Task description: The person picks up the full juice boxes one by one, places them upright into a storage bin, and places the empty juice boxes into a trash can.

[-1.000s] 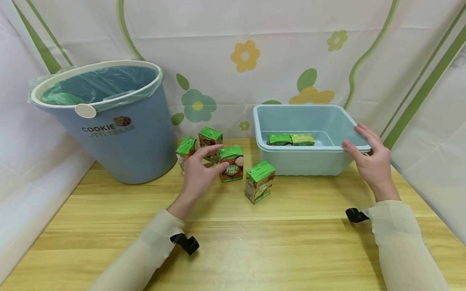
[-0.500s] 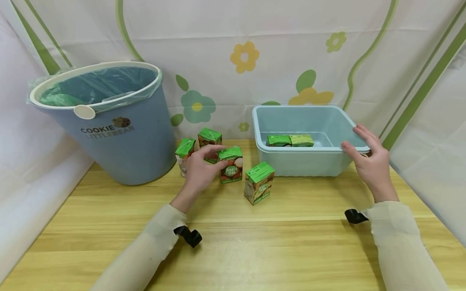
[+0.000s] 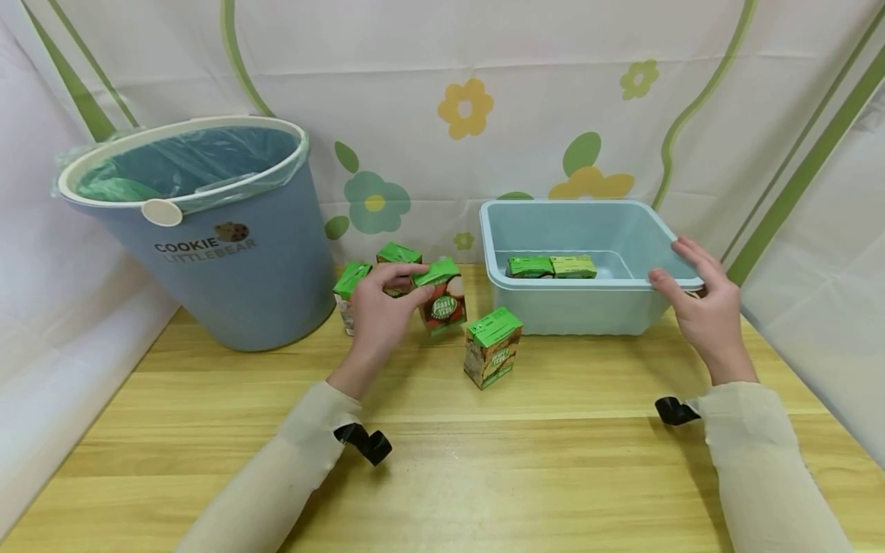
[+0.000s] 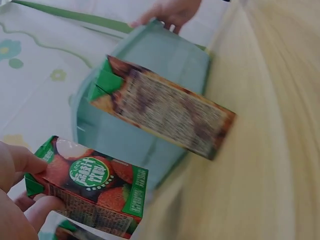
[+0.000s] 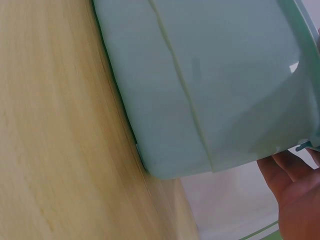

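Note:
My left hand pinches a small red juice box with a green top between thumb and fingers. The box leans, its bottom close over the table; strawberries and a peeled fruit show on it in the left wrist view. A brown juice box stands upright to its right. Behind and beside my left hand are two more juice boxes, one at the back and one partly covered. My right hand grips the right front corner of a light blue plastic bin. Two green-topped juice boxes lie inside it.
A tall blue trash can with a clear green liner stands at the back left. Behind everything hangs a white curtain with printed flowers. The wooden table extends toward me.
My left hand has closed on the red juice box and raised it slightly, tipping it to one side. My right hand stays at the bin's corner.

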Available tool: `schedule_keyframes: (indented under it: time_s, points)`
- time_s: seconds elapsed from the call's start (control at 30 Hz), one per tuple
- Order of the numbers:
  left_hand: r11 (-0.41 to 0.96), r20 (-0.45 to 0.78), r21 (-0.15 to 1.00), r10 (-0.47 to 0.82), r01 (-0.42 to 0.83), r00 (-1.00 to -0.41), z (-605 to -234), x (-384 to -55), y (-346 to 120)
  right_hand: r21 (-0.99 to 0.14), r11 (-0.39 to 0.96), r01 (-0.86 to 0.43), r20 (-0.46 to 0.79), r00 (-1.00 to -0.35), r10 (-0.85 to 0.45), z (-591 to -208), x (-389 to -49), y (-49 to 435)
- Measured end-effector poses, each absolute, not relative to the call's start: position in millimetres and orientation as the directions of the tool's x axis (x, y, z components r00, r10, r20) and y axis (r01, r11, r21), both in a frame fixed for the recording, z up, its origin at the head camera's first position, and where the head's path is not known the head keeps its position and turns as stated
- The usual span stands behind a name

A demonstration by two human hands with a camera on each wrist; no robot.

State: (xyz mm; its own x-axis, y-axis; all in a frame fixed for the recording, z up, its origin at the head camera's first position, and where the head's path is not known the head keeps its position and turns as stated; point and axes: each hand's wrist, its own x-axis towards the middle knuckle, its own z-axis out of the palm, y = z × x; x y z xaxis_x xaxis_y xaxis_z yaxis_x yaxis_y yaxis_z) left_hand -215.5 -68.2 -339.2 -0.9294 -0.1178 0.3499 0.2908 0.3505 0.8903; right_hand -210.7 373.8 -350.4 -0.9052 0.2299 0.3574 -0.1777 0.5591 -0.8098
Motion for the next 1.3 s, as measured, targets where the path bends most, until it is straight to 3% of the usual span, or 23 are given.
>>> schedule_keyframes:
  time_s: [0.37,0.77,1.0,1.3]
  points:
    - [0.235,0.41,0.903,-0.225,0.359,-0.884,-297,-217,-61,-0.809,0.559,-0.18,0.359,-0.905,0.228,-350,-211,373]
    - [0.034,0.377,0.923,-0.297,0.384,-0.877,-261,-234,-40,-0.802,0.567,-0.187,0.374,-0.898,0.233,-349,-209,377]
    - [-0.222,0.312,0.898,-0.288,0.38,-0.905,-258,-249,-23,-0.807,0.559,-0.188,0.372,-0.898,0.234,-351,-211,376]
    - [-0.339,0.267,0.876,-0.252,0.343,-0.93,-262,-271,-2,-0.808,0.555,-0.198,0.377,-0.897,0.229,-353,-213,375]
